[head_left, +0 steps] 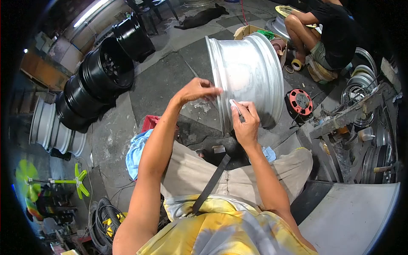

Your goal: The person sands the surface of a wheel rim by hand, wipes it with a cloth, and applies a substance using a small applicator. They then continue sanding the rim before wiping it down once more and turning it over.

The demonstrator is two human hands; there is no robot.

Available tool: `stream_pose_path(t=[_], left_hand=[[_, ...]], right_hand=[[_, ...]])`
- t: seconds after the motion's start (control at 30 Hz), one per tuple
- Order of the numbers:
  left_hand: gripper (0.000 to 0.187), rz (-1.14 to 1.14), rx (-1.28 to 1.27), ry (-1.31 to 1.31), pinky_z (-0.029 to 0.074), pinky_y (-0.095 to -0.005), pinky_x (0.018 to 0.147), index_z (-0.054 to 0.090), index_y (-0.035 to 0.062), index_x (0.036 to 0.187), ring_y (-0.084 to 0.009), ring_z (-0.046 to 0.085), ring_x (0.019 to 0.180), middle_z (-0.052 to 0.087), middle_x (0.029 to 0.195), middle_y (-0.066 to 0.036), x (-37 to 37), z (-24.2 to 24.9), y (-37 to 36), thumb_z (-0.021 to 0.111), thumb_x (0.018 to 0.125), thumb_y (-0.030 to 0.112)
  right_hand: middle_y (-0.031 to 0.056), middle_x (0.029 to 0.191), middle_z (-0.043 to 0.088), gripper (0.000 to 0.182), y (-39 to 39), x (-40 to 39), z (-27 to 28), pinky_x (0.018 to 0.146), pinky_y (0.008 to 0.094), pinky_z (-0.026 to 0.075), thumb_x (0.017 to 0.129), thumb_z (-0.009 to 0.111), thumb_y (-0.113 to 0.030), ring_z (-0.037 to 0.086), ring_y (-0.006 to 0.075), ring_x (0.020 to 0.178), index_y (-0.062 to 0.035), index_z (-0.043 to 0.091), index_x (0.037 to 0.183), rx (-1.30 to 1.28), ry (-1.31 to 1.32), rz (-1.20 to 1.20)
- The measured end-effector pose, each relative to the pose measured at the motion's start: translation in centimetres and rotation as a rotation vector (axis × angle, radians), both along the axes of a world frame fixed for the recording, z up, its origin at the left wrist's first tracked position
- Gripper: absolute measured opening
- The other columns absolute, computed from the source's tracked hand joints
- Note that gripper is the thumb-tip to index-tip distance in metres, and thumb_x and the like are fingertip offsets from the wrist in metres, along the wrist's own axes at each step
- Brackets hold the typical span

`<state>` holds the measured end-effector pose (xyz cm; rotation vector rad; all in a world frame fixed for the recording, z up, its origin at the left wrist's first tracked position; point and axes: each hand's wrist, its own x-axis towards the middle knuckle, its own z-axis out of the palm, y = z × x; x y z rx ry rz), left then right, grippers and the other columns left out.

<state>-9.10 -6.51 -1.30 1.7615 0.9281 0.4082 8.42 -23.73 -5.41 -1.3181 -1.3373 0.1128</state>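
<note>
Silver wheel rim (pixel 248 76) stands on edge on the concrete floor (pixel 170 72), right in front of the person's knees, barrel axis running roughly left-right. Both hands work the near lip. Left hand (pixel 196 90) rests on the near left edge, fingers drawn together, looks like it's pinching something thin, can't tell what. Right hand (pixel 245 121) sits lower on the barrel, pinching a small white strip (pixel 234 104) against the metal. Right hand looks nearer the body.

Both hands (pixel 221 102) on upright silver wheel rim (pixel 248 76), black rims (pixel 102 72) stacked left
</note>
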Motion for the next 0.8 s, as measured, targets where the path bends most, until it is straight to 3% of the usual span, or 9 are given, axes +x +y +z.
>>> stream_pose_path(t=[0.03, 0.13, 0.23, 0.27, 0.4, 0.53, 0.8], left_hand=[[0.057, 0.0, 0.002, -0.004, 0.06, -0.0295, 0.071, 0.076, -0.002, 0.091, -0.0178, 0.073, 0.076, 0.074, 0.081, -0.009, 0.3, -0.1, 0.8, 0.083, 0.082, 0.054], [0.045, 0.272, -0.023, -0.356, 0.053, -0.0254, 0.06, 0.069, 0.0032, 0.081, -0.0117, 0.065, 0.064, 0.068, 0.073, -0.004, 1.8, -0.2, 2.6, 0.073, 0.095, 0.045], [0.043, 0.359, -0.04, -0.488, 0.055, -0.0263, 0.063, 0.07, 0.0036, 0.085, -0.0105, 0.064, 0.064, 0.067, 0.072, -0.002, 2.9, 0.0, 3.3, 0.072, 0.097, 0.045], [0.041, 0.355, -0.113, -0.586, 0.056, -0.0287, 0.068, 0.07, 0.0054, 0.087, -0.0102, 0.064, 0.067, 0.066, 0.074, -0.001, 3.1, -0.2, 3.4, 0.07, 0.098, 0.045], [0.037, 0.311, -0.217, -0.603, 0.057, -0.0324, 0.075, 0.072, 0.0087, 0.09, -0.0106, 0.066, 0.073, 0.068, 0.078, 0.001, 3.0, -0.5, 4.1, 0.068, 0.1, 0.044], [0.036, 0.293, -0.282, -0.615, 0.056, -0.032, 0.075, 0.072, 0.0082, 0.096, -0.0112, 0.065, 0.072, 0.069, 0.081, 0.001, 2.8, -0.2, 4.4, 0.066, 0.101, 0.043], [0.034, 0.304, -0.318, -0.652, 0.055, -0.0305, 0.074, 0.072, 0.0064, 0.1, -0.0104, 0.065, 0.074, 0.071, 0.085, 0.0, 3.1, -0.8, 4.8, 0.064, 0.103, 0.04]], right_hand=[[0.0136, 0.094, 0.064, 0.02, 0.5, -0.3, 0.1, 0.076, 0.0392, 0.052, 0.091, 0.071, -0.004, 0.065, 0.0302, 0.085, 0.0002, 0.076, 0.11, 0.002, -0.004, 0.0], [0.012, 0.1, 0.068, 0.021, 2.8, -1.2, 0.7, 0.08, 0.0407, 0.053, 0.088, 0.073, -0.003, 0.066, 0.0305, 0.091, -0.0012, 0.076, 0.109, 0.11, -0.074, 0.012], [0.0134, 0.102, 0.069, 0.023, 4.4, -2.2, 1.2, 0.081, 0.0376, 0.053, 0.089, 0.074, -0.003, 0.068, 0.0283, 0.092, -0.0011, 0.076, 0.111, 0.177, -0.177, -0.028], [0.0095, 0.106, 0.071, 0.024, 4.7, -2.8, 0.5, 0.084, 0.0383, 0.05, 0.089, 0.075, -0.006, 0.065, 0.0269, 0.096, -0.0048, 0.077, 0.112, 0.192, -0.183, -0.028], [0.0014, 0.114, 0.072, 0.024, 4.1, -3.7, -0.6, 0.088, 0.0384, 0.042, 0.092, 0.073, -0.016, 0.057, 0.0247, 0.099, -0.0107, 0.078, 0.115, 0.118, -0.316, -0.169], [0.0012, 0.116, 0.071, 0.029, 9.2, -3.2, 2.3, 0.094, 0.0434, 0.039, 0.094, 0.07, -0.021, 0.055, 0.0268, 0.107, -0.0103, 0.075, 0.121, 0.161, -0.281, -0.182], [0.0003, 0.112, 0.073, 0.028, 7.5, -3.7, 0.7, 0.095, 0.0426, 0.039, 0.093, 0.071, -0.021, 0.057, 0.0262, 0.11, -0.0111, 0.076, 0.118, 0.2, -0.229, -0.19]])
